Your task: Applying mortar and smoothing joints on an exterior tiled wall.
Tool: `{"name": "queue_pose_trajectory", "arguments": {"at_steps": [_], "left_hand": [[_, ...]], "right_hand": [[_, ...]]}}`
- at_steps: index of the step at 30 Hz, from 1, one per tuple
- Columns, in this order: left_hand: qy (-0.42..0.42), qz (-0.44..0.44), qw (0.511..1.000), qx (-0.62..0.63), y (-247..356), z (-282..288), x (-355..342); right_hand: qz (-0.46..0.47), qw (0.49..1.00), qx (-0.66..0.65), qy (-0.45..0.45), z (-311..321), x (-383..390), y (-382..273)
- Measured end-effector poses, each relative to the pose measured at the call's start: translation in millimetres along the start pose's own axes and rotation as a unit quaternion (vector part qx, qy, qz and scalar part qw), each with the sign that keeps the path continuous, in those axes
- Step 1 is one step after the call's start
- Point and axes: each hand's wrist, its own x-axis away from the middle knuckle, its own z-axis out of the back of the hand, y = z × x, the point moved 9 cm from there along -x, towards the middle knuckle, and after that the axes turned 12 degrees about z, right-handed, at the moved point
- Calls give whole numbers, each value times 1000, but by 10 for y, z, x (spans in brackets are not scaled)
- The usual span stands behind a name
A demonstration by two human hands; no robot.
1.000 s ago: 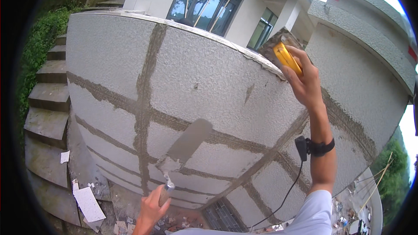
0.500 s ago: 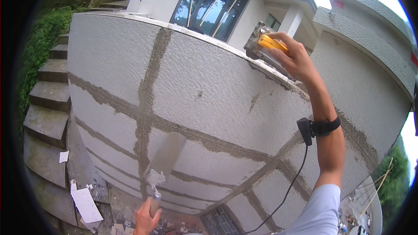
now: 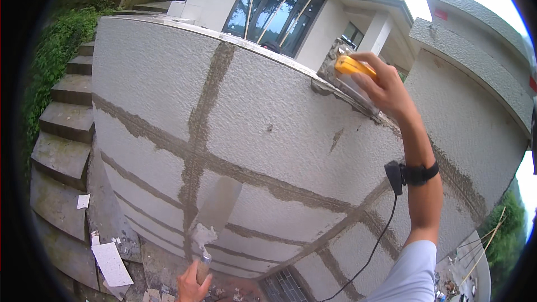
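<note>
My right hand [image 3: 385,83] is closed round the yellow handle of a plastering trowel [image 3: 357,67]. This trowel, with grey mortar on it, lies along the top edge of the textured grey wall [image 3: 268,100]. Low in front of the wall, my left hand [image 3: 193,284] grips the handle of a second trowel [image 3: 219,204]. Its long grey blade points up and away, with a pale lump of mortar near the handle end. Wet grey mortar shows under the wall's top edge beside the right hand.
Darker mortar bands [image 3: 196,151] divide the wall into panels. Concrete steps [image 3: 61,134] climb on the left, with a white board scrap [image 3: 112,263] and rubble at the bottom. A black device [image 3: 411,173] is strapped to my right forearm, its cable hanging down. A house window [image 3: 274,11] stands beyond.
The view has shifted a little, so the wall sits slightly lower and further right. Against the wall, the yellow-handled trowel has slid slightly left along the top edge. Both hands keep their grips.
</note>
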Motion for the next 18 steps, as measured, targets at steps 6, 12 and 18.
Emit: {"name": "queue_pose_trajectory", "arguments": {"at_steps": [6, 12, 18], "left_hand": [[11, 1, 1000, 16, -30, 56, -5], [4, -16, 999, 33, -17, 79, -36], [4, -3, 1000, 7, -101, 145, 34]], "right_hand": [[234, 927, 289, 42, -345, 456, -474], [220, 893, 388, 65, -460, -9, -447], [129, 975, 160, 83, -179, -460, -405]]}}
